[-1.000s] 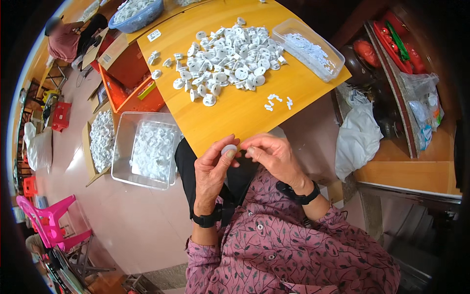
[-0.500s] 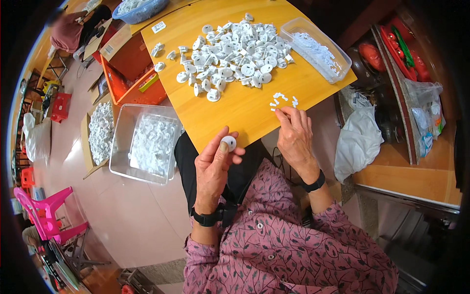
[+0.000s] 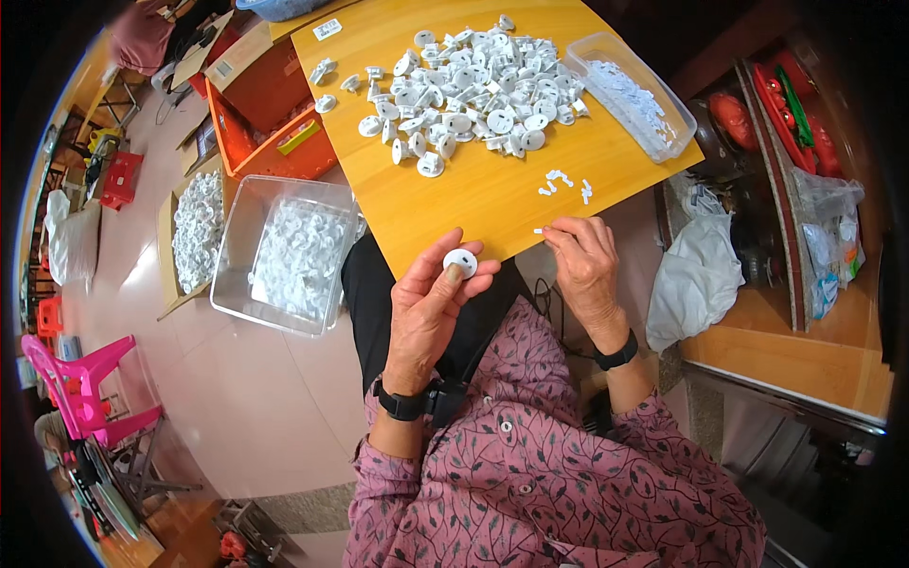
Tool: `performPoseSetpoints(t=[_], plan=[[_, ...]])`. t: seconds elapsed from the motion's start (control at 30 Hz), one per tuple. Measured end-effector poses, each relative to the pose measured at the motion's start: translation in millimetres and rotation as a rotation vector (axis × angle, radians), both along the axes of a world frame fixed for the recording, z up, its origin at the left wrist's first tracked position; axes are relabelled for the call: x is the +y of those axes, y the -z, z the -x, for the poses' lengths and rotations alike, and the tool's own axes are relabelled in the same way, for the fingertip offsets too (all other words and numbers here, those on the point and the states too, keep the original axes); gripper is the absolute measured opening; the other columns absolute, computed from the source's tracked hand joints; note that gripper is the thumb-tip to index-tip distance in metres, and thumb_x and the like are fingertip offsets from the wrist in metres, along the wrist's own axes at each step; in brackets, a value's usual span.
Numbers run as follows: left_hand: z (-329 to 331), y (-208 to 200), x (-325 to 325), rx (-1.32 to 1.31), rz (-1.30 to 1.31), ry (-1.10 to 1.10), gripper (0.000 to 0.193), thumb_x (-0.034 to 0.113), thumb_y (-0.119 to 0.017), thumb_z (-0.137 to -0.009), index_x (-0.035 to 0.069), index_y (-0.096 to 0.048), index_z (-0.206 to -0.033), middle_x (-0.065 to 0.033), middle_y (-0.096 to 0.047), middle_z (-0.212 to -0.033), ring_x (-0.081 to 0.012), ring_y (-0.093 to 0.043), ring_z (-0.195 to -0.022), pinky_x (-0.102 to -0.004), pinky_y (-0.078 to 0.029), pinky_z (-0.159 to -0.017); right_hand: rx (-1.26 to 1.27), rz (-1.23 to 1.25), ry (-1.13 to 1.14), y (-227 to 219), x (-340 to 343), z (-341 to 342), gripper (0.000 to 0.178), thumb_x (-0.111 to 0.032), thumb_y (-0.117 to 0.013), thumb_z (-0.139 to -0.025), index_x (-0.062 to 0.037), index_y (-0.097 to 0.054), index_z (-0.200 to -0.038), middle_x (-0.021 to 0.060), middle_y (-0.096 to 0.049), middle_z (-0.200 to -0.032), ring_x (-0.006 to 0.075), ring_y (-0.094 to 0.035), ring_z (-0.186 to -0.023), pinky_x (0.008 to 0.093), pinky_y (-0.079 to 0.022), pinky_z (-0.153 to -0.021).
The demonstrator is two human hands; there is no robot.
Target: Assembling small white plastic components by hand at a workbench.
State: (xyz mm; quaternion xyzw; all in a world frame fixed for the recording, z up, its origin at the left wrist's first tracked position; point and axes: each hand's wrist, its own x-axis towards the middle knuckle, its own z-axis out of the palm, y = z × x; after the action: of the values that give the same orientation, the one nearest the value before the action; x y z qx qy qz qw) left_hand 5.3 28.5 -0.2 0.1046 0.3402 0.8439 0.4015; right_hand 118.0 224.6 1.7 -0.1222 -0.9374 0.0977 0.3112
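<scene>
My left hand (image 3: 437, 295) grips a round white plastic part (image 3: 461, 261) with a small dark slot, the thumb pressed on its lower side. To its right, my right hand (image 3: 585, 270) pinches a small white plastic piece (image 3: 539, 231) between thumb and fingertips, just off the table's near edge. Several like pieces (image 3: 557, 180) lie loose on the yellow table (image 3: 379, 210) beyond that hand. Farther back spreads a heap of round white plastic parts (image 3: 478, 87). At the table's right, a clear tray (image 3: 674, 142) holds many tiny white pieces.
Left of my legs, a clear plastic bin (image 3: 232, 284) and a cardboard box (image 3: 169, 237) hold white parts. Behind them stands an orange crate (image 3: 237, 142). A pink chair (image 3: 90, 393) is at far left. A white bag (image 3: 696, 275) hangs at right beside a shelf (image 3: 786, 350).
My right hand has lifted a small white piece off the table and drawn back toward me. My left hand keeps hold of the round part. The whole view has shifted slightly.
</scene>
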Motion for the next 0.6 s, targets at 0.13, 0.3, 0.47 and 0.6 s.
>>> performPoseSetpoints(t=[0.13,0.3,0.47,0.6], plan=[[-2.1,-1.4,2.7,-0.056,-0.012,-0.002,0.04,0.007,-0.05,-0.1,-0.004,-0.045,-0.138,-0.0253,-0.053,-0.133,-0.0371,-0.059,-0.118,-0.039,-0.051,-0.101,0.034,0.013,-0.028,4.5,0.8,-0.1,0.014,-0.002,-0.067,-0.077,-0.0052,-0.067,-0.091,0.0042,-0.062,-0.095,0.0248,-0.058,-0.088,0.0376,-0.045,-0.077],[-4.7,-2.5,5.1,-0.155,-0.118,0.004,0.042,0.008,-0.048,-0.101,-0.006,-0.042,-0.14,-0.0272,-0.047,-0.139,-0.0402,-0.052,-0.126,-0.0409,-0.047,-0.106,0.026,0.078,-0.01,-0.2,-5.6,4.1,0.014,0.001,-0.065,-0.08,-0.0025,-0.057,-0.091,0.0115,-0.058,-0.095,0.0313,-0.057,-0.091,0.0403,-0.046,-0.078],[-3.6,-0.3,4.7,-0.094,-0.061,0.041,0.04,0.004,-0.045,-0.101,-0.003,-0.043,-0.141,-0.0232,-0.046,-0.141,-0.0379,-0.052,-0.126,-0.0402,-0.047,-0.106,0.031,0.387,-0.108,-14.7,-25.5,8.6,0.012,0.001,-0.063,-0.082,-0.0015,-0.053,-0.09,0.0149,-0.056,-0.097,0.0335,-0.056,-0.092,0.0415,-0.046,-0.08],[-4.2,1.5,3.3,-0.111,-0.05,0.024,0.041,0.003,-0.049,-0.1,-0.001,-0.044,-0.141,-0.021,-0.05,-0.137,-0.035,-0.054,-0.124,-0.0392,-0.05,-0.103,0.014,0.478,-0.226,-37.2,-45.2,17.7,0.012,0.0,-0.063,-0.082,-0.0015,-0.053,-0.088,0.0156,-0.056,-0.098,0.0333,-0.057,-0.093,0.0407,-0.047,-0.081]])
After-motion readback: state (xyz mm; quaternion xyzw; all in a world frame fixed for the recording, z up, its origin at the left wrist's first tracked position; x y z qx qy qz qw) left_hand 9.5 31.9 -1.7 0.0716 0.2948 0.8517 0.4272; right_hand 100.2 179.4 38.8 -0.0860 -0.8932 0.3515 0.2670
